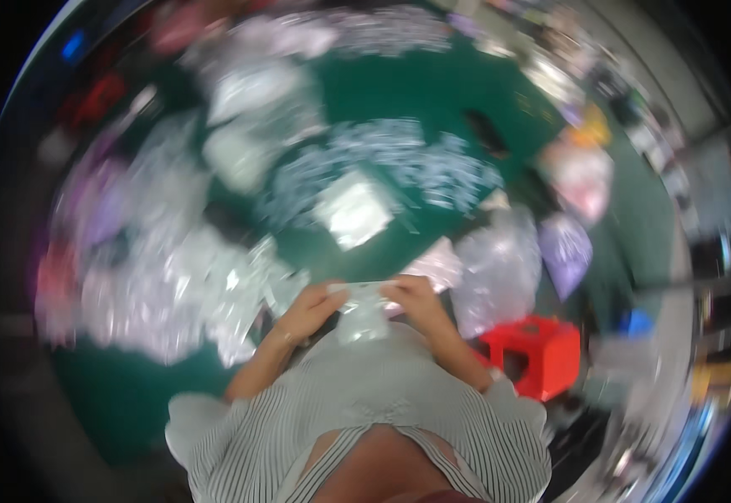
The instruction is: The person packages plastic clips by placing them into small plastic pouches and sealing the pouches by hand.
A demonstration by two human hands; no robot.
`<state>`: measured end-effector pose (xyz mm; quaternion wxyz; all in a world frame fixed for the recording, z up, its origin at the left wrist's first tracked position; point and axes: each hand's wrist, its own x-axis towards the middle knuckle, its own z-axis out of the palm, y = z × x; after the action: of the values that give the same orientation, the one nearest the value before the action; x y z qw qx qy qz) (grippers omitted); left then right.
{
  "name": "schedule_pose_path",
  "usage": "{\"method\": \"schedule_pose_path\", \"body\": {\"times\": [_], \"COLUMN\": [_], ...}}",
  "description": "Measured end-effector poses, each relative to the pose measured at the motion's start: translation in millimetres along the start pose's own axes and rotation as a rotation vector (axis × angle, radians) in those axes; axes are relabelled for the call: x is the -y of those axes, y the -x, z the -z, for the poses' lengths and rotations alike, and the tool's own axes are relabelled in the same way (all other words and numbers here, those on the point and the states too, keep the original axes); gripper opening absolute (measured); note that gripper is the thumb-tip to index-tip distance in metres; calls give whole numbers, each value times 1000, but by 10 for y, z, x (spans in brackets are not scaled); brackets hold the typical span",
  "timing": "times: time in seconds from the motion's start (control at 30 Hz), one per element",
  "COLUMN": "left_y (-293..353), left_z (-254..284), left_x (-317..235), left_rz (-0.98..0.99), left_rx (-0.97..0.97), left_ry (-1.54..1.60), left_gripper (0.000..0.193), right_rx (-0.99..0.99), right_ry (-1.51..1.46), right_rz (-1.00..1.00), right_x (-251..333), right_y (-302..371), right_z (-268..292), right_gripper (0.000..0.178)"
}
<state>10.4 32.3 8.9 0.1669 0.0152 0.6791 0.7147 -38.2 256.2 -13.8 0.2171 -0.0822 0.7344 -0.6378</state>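
Between my two hands hangs a small clear plastic bag (363, 316), held by its top corners close to my body. My left hand (319, 303) pinches one corner, and my right hand (411, 293) pinches the other. What the bag holds, if anything, is too blurred to make out. Just beyond my hands a white, shiny flat packet (353, 211) lies on the green table (382, 84). Behind it spreads a wide arc of small pale blue-white pieces (382, 142), smeared by motion.
Clear plastic bags (164, 277) pile up at the left. A large filled clear bag (499, 272) and a purple bag (565, 247) are at the right, above a red plastic stool (541, 356). Farther back lie a dark oblong object (487, 132) and more filled bags (256, 92).
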Motion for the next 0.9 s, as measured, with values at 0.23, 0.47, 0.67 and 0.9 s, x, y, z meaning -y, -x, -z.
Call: {"method": "schedule_pose_path", "body": {"times": [0.23, 0.47, 0.67, 0.9], "left_y": [191, 274, 464, 1079], "left_z": [81, 254, 571, 1593], "left_x": [160, 158, 43, 453], "left_rz": [-144, -257, -81, 207], "left_rx": [-210, -410, -749, -1269], "left_ry": [-247, -67, 41, -298], "left_gripper": [29, 34, 29, 32], "right_rx": [115, 300, 471, 459], "right_ry": [-15, 72, 93, 198], "right_rz": [23, 107, 206, 235], "right_x": [293, 342, 408, 57], "right_y": [-140, -525, -809, -1212], "right_z": [-85, -228, -447, -115], "right_gripper": [6, 5, 10, 15]}}
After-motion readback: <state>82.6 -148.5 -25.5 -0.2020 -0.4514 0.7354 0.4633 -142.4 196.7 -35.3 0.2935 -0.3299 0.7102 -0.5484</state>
